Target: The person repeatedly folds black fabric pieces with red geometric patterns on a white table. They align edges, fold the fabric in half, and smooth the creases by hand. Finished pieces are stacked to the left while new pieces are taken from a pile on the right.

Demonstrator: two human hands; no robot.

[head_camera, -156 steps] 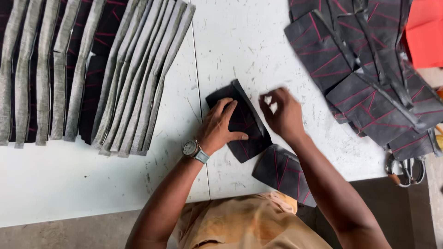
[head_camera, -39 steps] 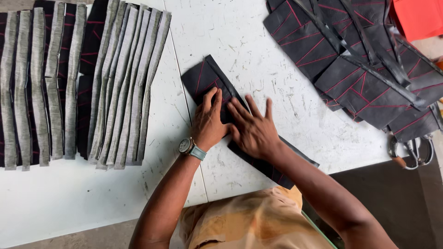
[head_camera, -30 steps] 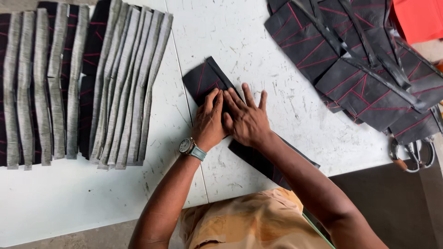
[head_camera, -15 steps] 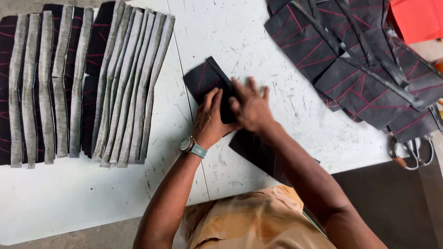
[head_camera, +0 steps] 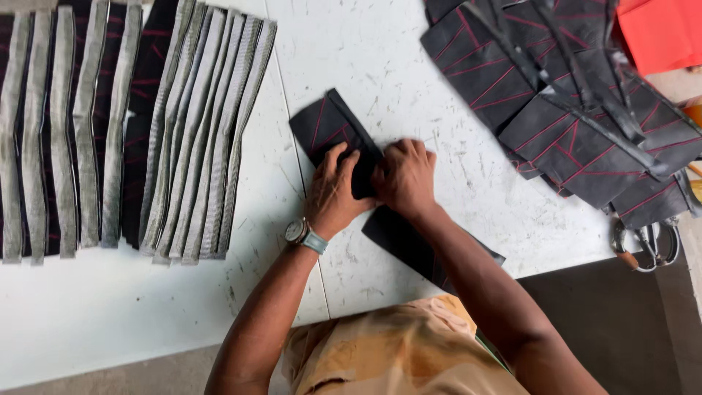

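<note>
At the counter (head_camera: 409,66) centre, the left hand (head_camera: 333,194) and right hand (head_camera: 406,175) curl their fingers onto the dark stitched fabric strip (head_camera: 329,128), pressing it flat. It looks thin, limp and light; best pinched at its 11 o'clock end.

Two hands (head_camera: 369,186), one wristwatch (head_camera: 296,232), one pair of scissors (head_camera: 647,245), one red sheet (head_camera: 662,33).

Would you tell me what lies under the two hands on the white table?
A black stitched panel lies under the left hand and right hand; its middle is covered.
</note>
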